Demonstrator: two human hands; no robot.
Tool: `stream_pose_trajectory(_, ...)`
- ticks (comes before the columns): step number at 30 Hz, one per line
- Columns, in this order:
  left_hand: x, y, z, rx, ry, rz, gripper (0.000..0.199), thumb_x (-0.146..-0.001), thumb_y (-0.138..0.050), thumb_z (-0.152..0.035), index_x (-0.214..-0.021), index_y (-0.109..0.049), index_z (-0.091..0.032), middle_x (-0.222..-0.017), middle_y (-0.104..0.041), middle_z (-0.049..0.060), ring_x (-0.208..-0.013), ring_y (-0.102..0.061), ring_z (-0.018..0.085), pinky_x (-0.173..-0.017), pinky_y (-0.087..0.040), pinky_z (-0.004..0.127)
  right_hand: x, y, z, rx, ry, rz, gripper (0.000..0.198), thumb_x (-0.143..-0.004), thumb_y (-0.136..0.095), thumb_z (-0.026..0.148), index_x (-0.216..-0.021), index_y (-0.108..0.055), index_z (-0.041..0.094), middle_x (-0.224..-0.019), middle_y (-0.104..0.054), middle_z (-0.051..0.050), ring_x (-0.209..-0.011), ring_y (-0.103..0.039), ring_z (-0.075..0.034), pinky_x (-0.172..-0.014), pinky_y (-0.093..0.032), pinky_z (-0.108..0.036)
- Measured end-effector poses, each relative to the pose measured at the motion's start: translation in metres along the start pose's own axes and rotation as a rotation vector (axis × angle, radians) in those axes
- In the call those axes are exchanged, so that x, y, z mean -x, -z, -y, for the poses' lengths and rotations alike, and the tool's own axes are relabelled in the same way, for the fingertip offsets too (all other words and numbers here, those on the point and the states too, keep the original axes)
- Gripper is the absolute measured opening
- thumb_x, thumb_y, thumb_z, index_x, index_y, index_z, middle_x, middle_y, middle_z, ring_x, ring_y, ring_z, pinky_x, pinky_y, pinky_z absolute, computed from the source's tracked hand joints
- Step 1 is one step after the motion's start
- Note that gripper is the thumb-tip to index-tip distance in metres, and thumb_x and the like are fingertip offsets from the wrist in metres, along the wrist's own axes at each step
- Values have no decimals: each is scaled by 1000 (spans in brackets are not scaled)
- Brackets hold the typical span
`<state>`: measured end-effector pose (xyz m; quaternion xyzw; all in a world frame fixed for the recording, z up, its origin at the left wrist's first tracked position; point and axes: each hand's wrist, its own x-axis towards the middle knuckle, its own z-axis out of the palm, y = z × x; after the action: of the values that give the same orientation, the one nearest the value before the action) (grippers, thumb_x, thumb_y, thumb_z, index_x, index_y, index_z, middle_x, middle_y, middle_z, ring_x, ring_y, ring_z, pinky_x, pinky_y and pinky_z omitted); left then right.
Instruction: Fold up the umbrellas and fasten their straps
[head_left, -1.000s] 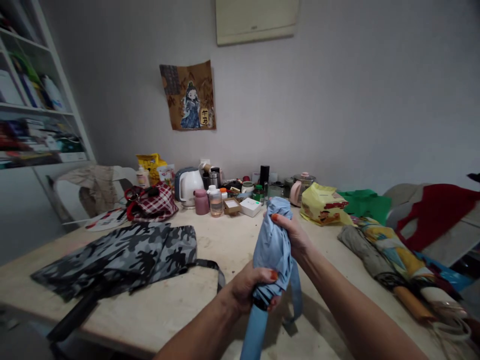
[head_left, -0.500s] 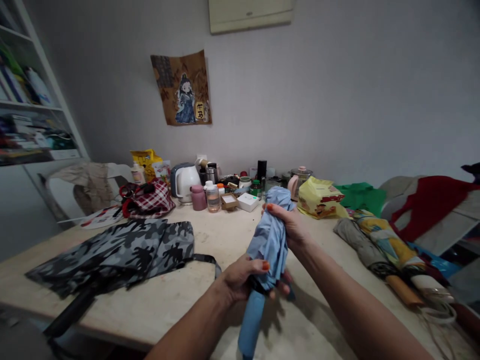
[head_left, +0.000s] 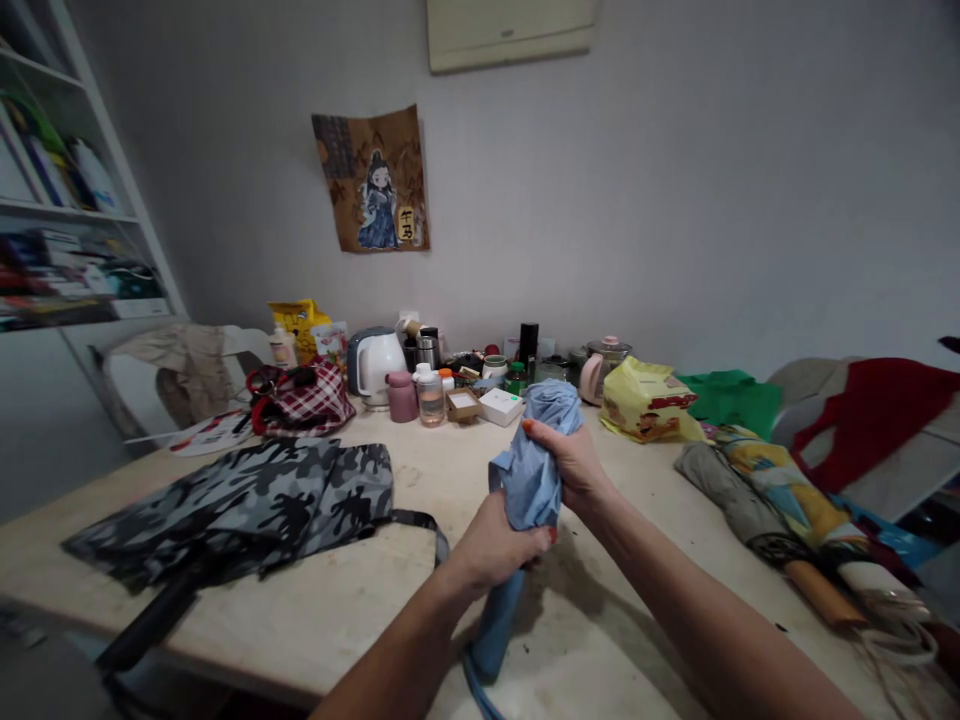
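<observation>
A light blue folding umbrella [head_left: 534, 475] is held in front of me, its canopy gathered in loose folds and its blue handle [head_left: 498, 625] pointing down toward me. My left hand [head_left: 495, 545] is closed round the lower canopy just above the handle. Higher up, my right hand [head_left: 566, 460] grips the canopy from the right side, thumb across the front. A blue wrist strap [head_left: 480, 690] hangs from the handle's end. Left of my hands, a grey camouflage umbrella [head_left: 262, 505] lies loosely folded on the table, its black handle [head_left: 154, 625] over the front edge.
On the right lie a grey folded umbrella [head_left: 731, 500] and a yellow patterned one [head_left: 784, 490]. Along the wall stand a white kettle [head_left: 381, 368], a pink jar [head_left: 401, 397], a white box [head_left: 501, 405] and a yellow bag [head_left: 646, 400]. A plaid bag [head_left: 311, 400] sits at back left.
My left hand has turned over the lower canopy, and the folds are bunched more tightly. The handle's strap now hangs toward me. The view has shifted slightly.
</observation>
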<state>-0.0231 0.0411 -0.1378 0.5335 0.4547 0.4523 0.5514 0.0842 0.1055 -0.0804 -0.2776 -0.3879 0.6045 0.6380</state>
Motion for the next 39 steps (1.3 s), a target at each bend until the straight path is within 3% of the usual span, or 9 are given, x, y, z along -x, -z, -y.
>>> stream_pose_trajectory(4,5,8,2,436,45,384,70,-50,-88,-48,-104,-67,-10,-98,-71,16,-84,-69,24,-69,-54,30,4,7,12,-75,-45,122,47,-49,-87,27,-88,-63,17,-70,-68,1,-57,-61,-15,-55,-55,-28)
stream_pose_trajectory(9,6,10,5,718,6,528,83,-52,-83,-64,-117,-66,-15,-112,-70,16,-104,-66,35,-80,-56,43,12,12,11,-55,-185,265,42,-51,-85,34,-85,-68,15,-71,-67,-1,-57,-59,-14,-55,-52,-26)
stream_pose_trajectory(18,6,0,8,570,-48,501,69,-44,-91,-50,-94,-70,-7,-79,-72,12,-66,-67,20,-64,-52,28,27,4,10,-32,-168,463,38,-50,-79,35,-81,-65,19,-75,-61,0,-62,-53,-13,-59,-46,-24)
stream_pose_trajectory(22,8,-4,5,601,-15,343,59,-43,-91,-42,-87,-68,-11,-67,-65,3,-51,-55,10,-54,-46,22,30,-2,15,-49,-161,477,37,-50,-82,32,-79,-66,18,-75,-62,0,-62,-56,-12,-61,-48,-25)
stream_pose_trajectory(26,6,-8,-4,365,9,46,47,-50,-87,-33,-86,-65,-12,-70,-63,1,-57,-54,11,-57,-45,23,21,-5,8,72,-129,248,39,-50,-86,30,-78,-64,16,-69,-65,-1,-60,-59,-15,-57,-51,-27)
stream_pose_trajectory(29,4,-9,-7,87,-94,-188,37,-59,-79,-22,-92,-64,-14,-83,-66,3,-68,-58,12,-62,-46,23,14,-7,2,96,-107,57,45,-45,-89,24,-80,-62,18,-66,-65,1,-57,-58,-15,-55,-51,-29)
stream_pose_trajectory(31,4,-7,-8,82,-91,-145,32,-62,-78,-24,-89,-65,-14,-83,-66,3,-69,-57,13,-63,-46,23,13,-7,2,70,-83,38,49,-44,-89,22,-85,-63,18,-72,-68,1,-60,-61,-16,-60,-54,-30)
stream_pose_trajectory(35,5,2,-11,409,-59,78,44,-53,-87,-36,-83,-64,-14,-72,-62,0,-62,-53,10,-61,-45,23,19,-7,6,79,-31,100,52,-48,-88,24,-94,-65,18,-74,-67,2,-58,-60,-15,-57,-54,-30)
stream_pose_trajectory(39,8,8,-13,488,-106,200,58,-48,-92,-35,-95,-68,-12,-87,-68,7,-76,-63,17,-72,-49,28,27,-9,12,114,-3,152,49,-50,-87,26,-93,-64,19,-69,-63,4,-51,-55,-14,-49,-51,-28)
